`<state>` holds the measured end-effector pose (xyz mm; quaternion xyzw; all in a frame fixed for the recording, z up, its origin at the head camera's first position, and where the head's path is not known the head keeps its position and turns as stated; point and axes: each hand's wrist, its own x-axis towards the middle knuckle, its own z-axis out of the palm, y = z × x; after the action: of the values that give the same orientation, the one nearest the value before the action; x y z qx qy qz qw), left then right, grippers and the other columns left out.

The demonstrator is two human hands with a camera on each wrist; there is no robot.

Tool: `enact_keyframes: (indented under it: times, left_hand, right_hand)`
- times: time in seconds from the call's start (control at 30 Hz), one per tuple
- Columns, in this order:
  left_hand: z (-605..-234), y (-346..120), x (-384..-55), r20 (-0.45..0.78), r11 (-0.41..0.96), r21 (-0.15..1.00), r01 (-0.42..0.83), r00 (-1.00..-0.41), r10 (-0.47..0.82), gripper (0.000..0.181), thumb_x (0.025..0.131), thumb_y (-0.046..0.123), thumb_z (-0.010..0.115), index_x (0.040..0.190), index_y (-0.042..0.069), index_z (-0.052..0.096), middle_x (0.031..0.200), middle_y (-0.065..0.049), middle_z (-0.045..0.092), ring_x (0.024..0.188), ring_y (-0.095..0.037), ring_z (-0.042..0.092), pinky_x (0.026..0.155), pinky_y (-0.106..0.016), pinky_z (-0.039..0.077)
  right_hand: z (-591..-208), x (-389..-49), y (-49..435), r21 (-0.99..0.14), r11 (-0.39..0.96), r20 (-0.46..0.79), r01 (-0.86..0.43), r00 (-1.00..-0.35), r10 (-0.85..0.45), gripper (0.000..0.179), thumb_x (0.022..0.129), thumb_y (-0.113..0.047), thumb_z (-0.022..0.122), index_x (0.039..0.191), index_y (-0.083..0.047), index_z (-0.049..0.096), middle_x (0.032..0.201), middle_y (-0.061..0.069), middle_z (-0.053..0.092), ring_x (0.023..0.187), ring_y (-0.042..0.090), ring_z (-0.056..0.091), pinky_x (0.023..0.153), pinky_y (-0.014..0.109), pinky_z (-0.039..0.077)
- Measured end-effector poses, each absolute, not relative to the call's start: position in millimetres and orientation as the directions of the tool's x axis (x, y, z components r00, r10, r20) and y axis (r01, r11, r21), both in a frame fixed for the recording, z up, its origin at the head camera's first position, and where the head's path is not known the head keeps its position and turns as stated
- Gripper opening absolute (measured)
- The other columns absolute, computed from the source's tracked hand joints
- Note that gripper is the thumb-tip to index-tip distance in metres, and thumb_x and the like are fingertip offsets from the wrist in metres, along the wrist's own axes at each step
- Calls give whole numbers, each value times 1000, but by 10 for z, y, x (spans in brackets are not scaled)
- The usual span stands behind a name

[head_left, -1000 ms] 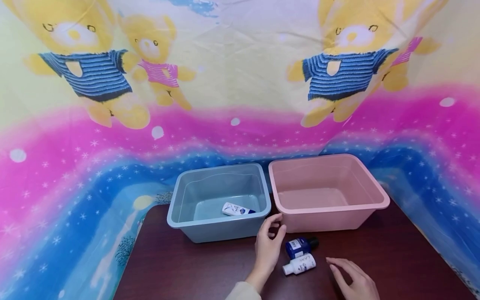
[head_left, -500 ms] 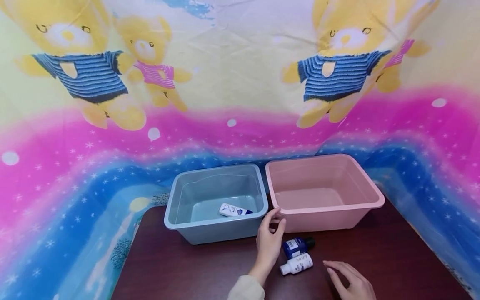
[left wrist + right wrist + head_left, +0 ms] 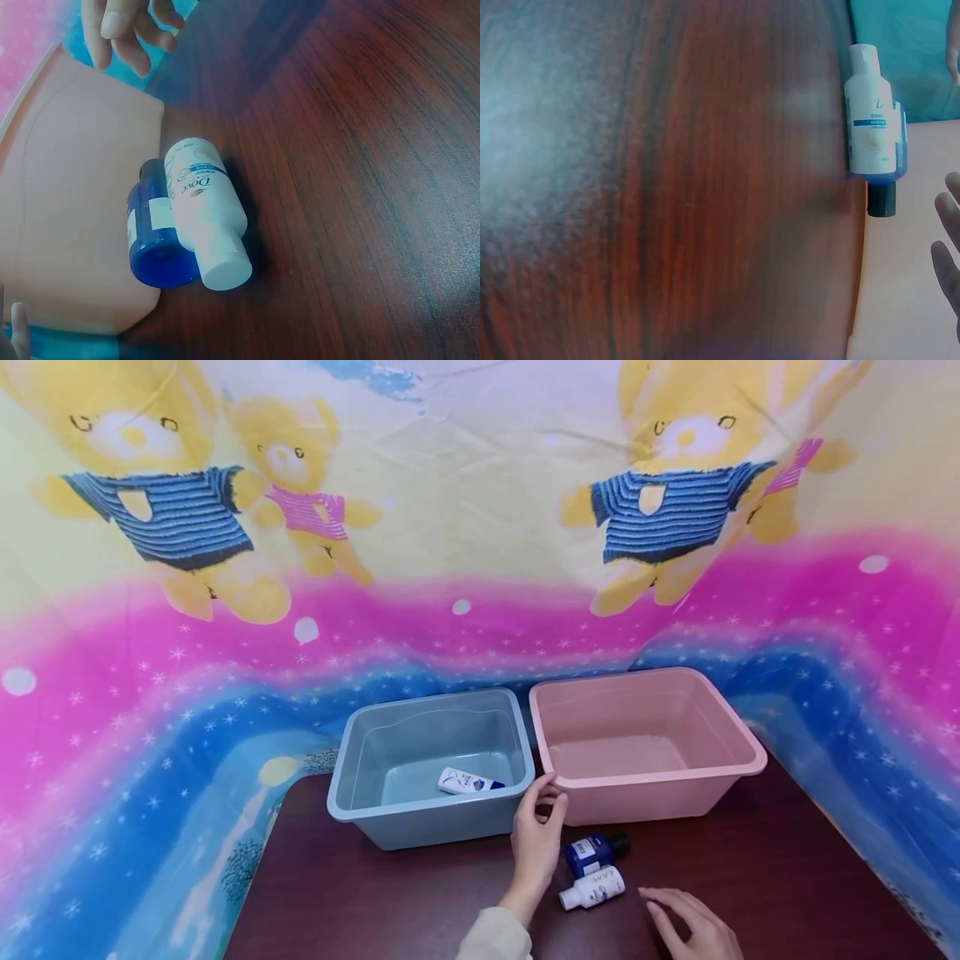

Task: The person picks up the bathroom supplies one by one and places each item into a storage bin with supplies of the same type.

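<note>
A white Dove bottle (image 3: 596,887) lies on its side on the dark table, right against a dark blue bottle (image 3: 585,856) with a black cap. In the left wrist view the white bottle (image 3: 206,210) leans over part of the blue bottle (image 3: 157,255). To their left is my left hand (image 3: 536,847), fingers loosely bent and holding nothing, its fingertips at the near left corner of the pink bin (image 3: 637,781). My right hand (image 3: 697,927) hovers right of the bottles with relaxed fingers and nothing in them; part of it is cut off by the frame edge.
A grey-blue bin (image 3: 442,808) stands left of the pink one, with a white tube (image 3: 467,781) lying inside. Both bins sit at the back of the brown table (image 3: 360,902), before a cloth backdrop (image 3: 450,635) printed with bears.
My right hand has shifted slightly left and down. The head view has drifted a little; the left hand stays by the pink bin's corner, and the bottles lie as before.
</note>
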<state>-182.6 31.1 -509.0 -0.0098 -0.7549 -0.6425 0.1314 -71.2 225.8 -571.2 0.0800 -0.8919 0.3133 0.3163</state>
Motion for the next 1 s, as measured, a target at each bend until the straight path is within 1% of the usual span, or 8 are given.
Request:
enact_keyframes:
  times: [0.1, 0.3, 0.43, 0.53, 0.67, 0.77, 1.0]
  left_hand:
    - [-5090, 311, -1831, 207, 176, 968, 178, -964, -168, 30, 87, 34, 64, 115, 43, 58, 95, 20, 61, 88, -3, 57, 71, -23, 45]
    - [-5082, 343, -1825, 218, 215, 961, 171, -951, -219, 30, 86, 33, 65, 114, 40, 61, 94, 21, 62, 86, -1, 57, 69, -24, 44]
    - [-5086, 365, -1823, 219, 232, 959, 162, -945, -242, 30, 86, 35, 65, 115, 36, 62, 93, 23, 61, 86, 0, 57, 68, -22, 43]
    - [-5095, 376, -1828, 210, 218, 963, 158, -947, -244, 31, 86, 38, 64, 116, 32, 62, 92, 22, 61, 86, -1, 57, 67, -22, 44]
    - [-5108, 389, -1847, 199, 179, 971, 160, -952, -231, 28, 86, 42, 63, 113, 38, 60, 91, 20, 60, 86, -2, 56, 69, -23, 45]
    - [-5107, 402, -1863, 210, 170, 970, 173, -951, -227, 26, 86, 42, 63, 111, 41, 59, 90, 18, 60, 85, -3, 56, 69, -23, 45]
    - [-5086, 423, -1900, 211, 186, 968, 169, -947, -240, 23, 86, 40, 64, 108, 43, 59, 87, 18, 58, 83, -2, 56, 68, -22, 45]
  right_hand:
    - [-5731, -705, 2258, -505, 792, 621, -343, -782, 57, 41, 66, -5, 80, 98, -30, 71, 92, -18, 65, 92, -14, 51, 79, 2, 33]
    - [-5756, -704, 2255, -499, 790, 630, -356, -775, 49, 41, 67, -6, 80, 98, -30, 71, 92, -17, 65, 92, -14, 51, 78, 2, 34]
    - [-5761, -703, 2252, -503, 785, 626, -363, -779, 41, 38, 67, -6, 79, 98, -27, 71, 92, -17, 65, 92, -14, 51, 79, 2, 34]
    - [-5760, -704, 2249, -504, 782, 624, -365, -781, 37, 37, 67, -5, 79, 97, -25, 72, 92, -17, 65, 93, -14, 51, 79, 2, 33]
    - [-5760, -709, 2232, -499, 786, 628, -364, -777, 39, 38, 67, -5, 79, 97, -27, 71, 92, -18, 65, 92, -13, 52, 79, 3, 34]
    - [-5763, -710, 2212, -499, 787, 629, -364, -777, 39, 39, 67, -5, 79, 97, -29, 71, 92, -18, 65, 91, -13, 52, 78, 3, 34]
    - [-5776, -720, 2181, -519, 765, 619, -381, -785, 29, 40, 67, -4, 79, 98, -29, 71, 92, -16, 65, 91, -12, 52, 80, 3, 33]
